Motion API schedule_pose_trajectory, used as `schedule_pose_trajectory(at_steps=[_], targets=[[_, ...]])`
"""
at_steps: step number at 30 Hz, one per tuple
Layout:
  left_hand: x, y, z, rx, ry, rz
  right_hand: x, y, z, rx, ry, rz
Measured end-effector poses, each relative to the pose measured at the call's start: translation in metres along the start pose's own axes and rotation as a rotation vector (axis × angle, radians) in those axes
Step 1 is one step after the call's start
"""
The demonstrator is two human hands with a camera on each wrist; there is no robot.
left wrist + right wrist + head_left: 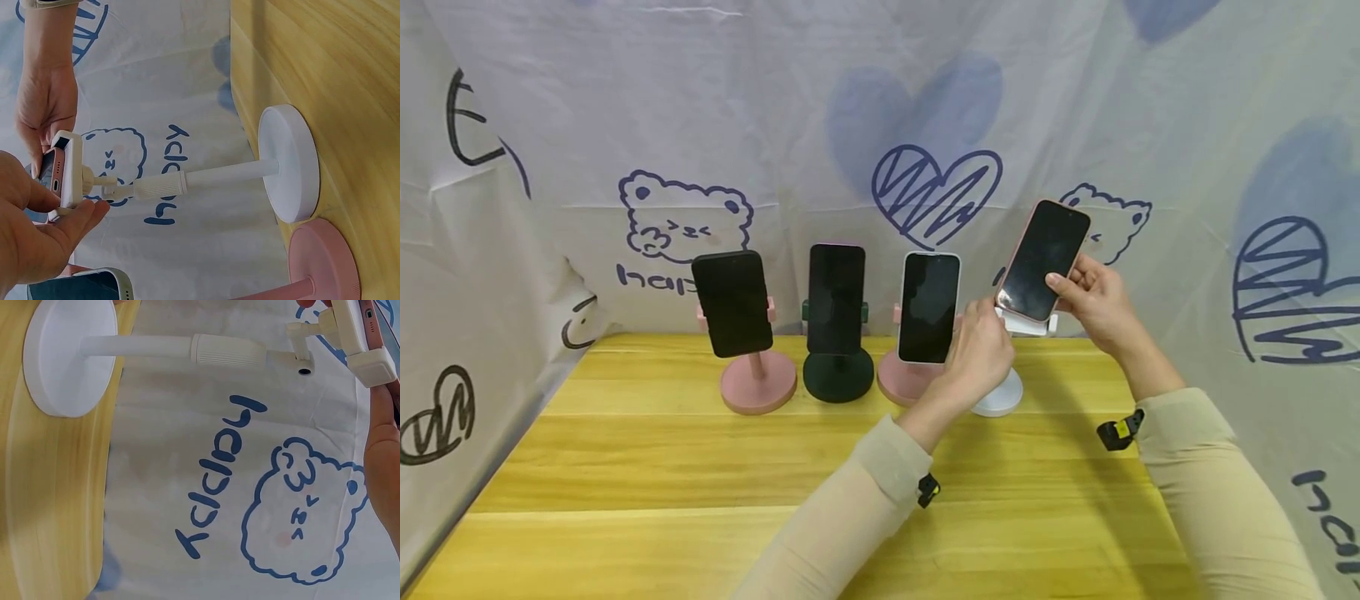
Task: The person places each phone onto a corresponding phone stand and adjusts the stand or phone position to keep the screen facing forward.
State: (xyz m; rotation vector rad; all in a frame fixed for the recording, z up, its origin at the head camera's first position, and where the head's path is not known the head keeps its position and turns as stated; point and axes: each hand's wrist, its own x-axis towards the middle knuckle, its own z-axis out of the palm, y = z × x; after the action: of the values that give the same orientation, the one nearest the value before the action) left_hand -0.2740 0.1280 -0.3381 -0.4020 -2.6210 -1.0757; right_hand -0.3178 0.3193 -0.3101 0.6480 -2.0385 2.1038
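Observation:
A pink-edged phone [1045, 258] leans to the right against the white clamp [1027, 323] of a white phone stand [1000, 395]. My right hand [1102, 305] holds the phone by its right side, thumb on the dark screen. On the other side, my left hand [979, 354] pinches the clamp's end; the left wrist view has those fingers [81, 219] at its lower corner. The phone's bottom edge [57, 175] lies along the clamp there. In the right wrist view a clamp jaw sits beside the phone's charging port, and the stand's pole [137, 345] runs to its round base.
To the left stand a pink stand [758, 385] with a black phone [733, 304], a dark green stand [838, 379] with a dark phone [837, 300], and another pink stand [901, 382] with a white-edged phone [929, 308]. A printed cloth [805, 125] hangs behind the wooden table [662, 467].

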Motion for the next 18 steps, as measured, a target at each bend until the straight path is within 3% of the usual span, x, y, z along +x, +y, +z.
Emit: schedule_pose_trajectory(at_steps=[18], targets=[[-0.0011, -0.0020, 0.0018, 0.081, 0.025, 0.026, 0.0008, -0.0033, 0.0014, -0.049, -0.008, 0.008]])
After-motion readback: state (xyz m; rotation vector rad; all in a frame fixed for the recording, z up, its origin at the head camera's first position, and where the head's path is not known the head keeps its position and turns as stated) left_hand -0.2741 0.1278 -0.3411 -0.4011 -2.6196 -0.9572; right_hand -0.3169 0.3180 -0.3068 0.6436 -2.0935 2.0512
